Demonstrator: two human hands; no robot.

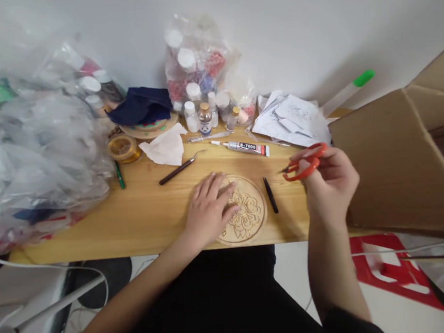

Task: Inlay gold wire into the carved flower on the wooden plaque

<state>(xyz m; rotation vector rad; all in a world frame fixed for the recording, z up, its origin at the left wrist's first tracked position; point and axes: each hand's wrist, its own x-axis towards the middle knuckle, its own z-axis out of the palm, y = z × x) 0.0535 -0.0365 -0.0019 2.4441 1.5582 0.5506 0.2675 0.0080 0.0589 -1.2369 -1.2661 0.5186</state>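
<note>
A round wooden disc [261, 224] with a gold wire flower outline lies at the table's front edge. My left hand [210, 207] rests on its left part, fingers spread and flat, hiding some of the pattern. Raised over the table to the right, my right hand [327, 178] grips red-handled scissors [302, 170] by the loops, their short tips pointing left. Between the disc and that hand lie black tweezers [270, 195]. Behind the disc is a B-7000 glue tube [243, 148]. A dark-handled tool with a bent metal tip [178, 171] lies behind my left hand.
Bulging plastic bags [46, 156] cover the table's left end. A spool of gold wire [123, 148], a white cloth [166, 146], small bottles [204, 119] and paper sheets [287, 116] line the back. An open cardboard box [392, 162] stands close on the right.
</note>
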